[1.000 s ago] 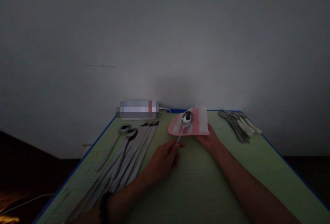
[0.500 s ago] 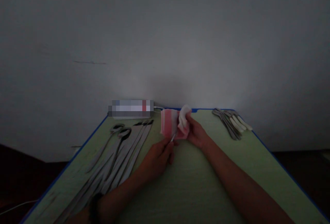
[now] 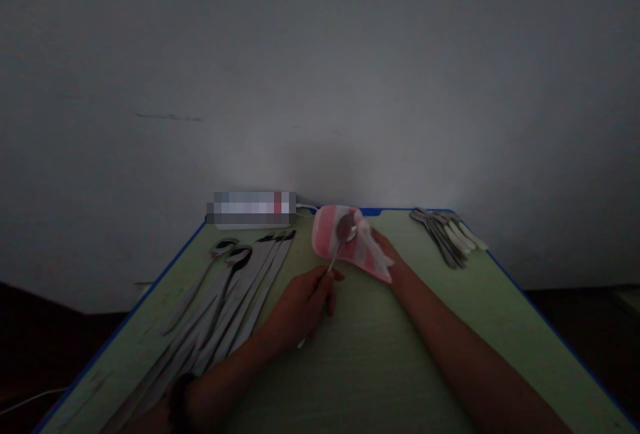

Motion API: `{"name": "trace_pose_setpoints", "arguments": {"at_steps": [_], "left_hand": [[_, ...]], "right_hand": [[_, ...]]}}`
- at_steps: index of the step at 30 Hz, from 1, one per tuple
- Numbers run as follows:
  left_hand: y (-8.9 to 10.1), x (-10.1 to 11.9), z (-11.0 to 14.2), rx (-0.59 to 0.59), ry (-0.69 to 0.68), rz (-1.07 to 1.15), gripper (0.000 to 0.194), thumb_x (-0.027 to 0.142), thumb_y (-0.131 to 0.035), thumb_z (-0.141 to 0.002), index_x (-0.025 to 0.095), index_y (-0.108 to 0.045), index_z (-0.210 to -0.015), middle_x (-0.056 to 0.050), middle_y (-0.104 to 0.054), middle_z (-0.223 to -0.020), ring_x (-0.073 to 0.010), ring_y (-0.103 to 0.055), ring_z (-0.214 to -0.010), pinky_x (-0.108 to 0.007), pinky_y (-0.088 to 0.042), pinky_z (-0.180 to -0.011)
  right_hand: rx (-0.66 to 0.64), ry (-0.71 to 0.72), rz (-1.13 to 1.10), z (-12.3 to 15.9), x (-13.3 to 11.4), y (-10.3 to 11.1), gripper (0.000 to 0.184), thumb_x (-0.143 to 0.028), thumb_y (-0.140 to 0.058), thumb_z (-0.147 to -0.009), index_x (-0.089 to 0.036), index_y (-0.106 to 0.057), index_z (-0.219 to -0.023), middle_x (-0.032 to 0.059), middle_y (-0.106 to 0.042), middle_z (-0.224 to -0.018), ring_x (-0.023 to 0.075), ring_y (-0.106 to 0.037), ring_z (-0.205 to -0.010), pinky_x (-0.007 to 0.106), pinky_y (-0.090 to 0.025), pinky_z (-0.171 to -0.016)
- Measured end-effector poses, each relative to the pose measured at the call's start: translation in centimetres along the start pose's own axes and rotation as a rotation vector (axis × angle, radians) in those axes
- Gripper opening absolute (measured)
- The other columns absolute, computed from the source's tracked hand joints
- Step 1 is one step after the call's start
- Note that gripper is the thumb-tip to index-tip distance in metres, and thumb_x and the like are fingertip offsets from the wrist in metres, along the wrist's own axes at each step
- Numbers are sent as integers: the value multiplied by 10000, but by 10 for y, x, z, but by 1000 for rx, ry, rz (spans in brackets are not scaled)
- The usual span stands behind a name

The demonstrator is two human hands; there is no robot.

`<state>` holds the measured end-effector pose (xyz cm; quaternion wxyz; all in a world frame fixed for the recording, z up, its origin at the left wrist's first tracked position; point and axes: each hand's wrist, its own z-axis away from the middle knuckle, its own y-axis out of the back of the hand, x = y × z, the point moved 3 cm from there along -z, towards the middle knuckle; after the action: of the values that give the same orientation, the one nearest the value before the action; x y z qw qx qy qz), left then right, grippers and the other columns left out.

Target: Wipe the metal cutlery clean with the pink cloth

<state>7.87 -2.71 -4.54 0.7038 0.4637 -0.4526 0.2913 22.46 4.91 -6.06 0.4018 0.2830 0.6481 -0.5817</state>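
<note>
In the middle of the head view, my left hand (image 3: 307, 297) is closed around the handle of a metal spoon (image 3: 345, 227). The spoon's bowl points away from me and lies against a pink-and-white striped cloth (image 3: 325, 231). My right hand (image 3: 387, 251) grips this cloth from the right, partly behind it, so most of its fingers are hidden. One edge of the cloth hangs loose over that hand. The handle's end shows below my left hand.
Left on the light green table (image 3: 350, 367) lie two more spoons (image 3: 239, 257) and several knives (image 3: 265, 287). At the back right is a pile of cutlery (image 3: 440, 241), some with white handles. A blurred-out box (image 3: 253, 211) with a cable stands by the wall.
The cloth, folded around the spoon's bowl before, has opened out, and the bowl now shows. My right hand has shifted slightly right and behind the cloth. My left hand keeps hold of the handle.
</note>
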Motion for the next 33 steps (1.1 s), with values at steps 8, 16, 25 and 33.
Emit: {"name": "trace_pose_setpoints", "arguments": {"at_steps": [8,16,25,33], "left_hand": [[-5,1,5,-34,-82,-112,325,399,-293,-878,168,-518,-835,40,-523,-568,-59,-440,-340,-167,-361,-363],[-6,-1,2,-41,-40,-9,328,413,-290,-873,175,-503,-945,56,-501,-556,-70,-422,-336,-170,-334,-329],[-4,3,3,-64,-18,-46,345,432,-289,-870,168,-511,-876,48,-508,-558,-72,-427,-333,-176,-335,-335],[-3,11,6,-86,-104,-103,340,395,-341,-867,186,-523,-1066,47,-522,-553,-95,-477,-456,-190,-365,-465]], "right_hand": [[113,39,233,0,8,-6,411,-550,-570,-677,-139,-594,-691,8,-588,-552,93,-483,-478,202,-379,-467],[113,-47,46,-3,10,-5,473,-594,-540,-678,-135,-627,-748,31,-625,-596,125,-535,-506,241,-415,-502],[4,-33,42,3,7,-9,270,-330,-700,-625,-133,-617,-790,11,-648,-643,110,-555,-525,228,-454,-538],[341,91,-197,-9,8,5,357,-485,-647,-652,-170,-595,-812,9,-639,-681,114,-560,-543,226,-451,-478]]}}
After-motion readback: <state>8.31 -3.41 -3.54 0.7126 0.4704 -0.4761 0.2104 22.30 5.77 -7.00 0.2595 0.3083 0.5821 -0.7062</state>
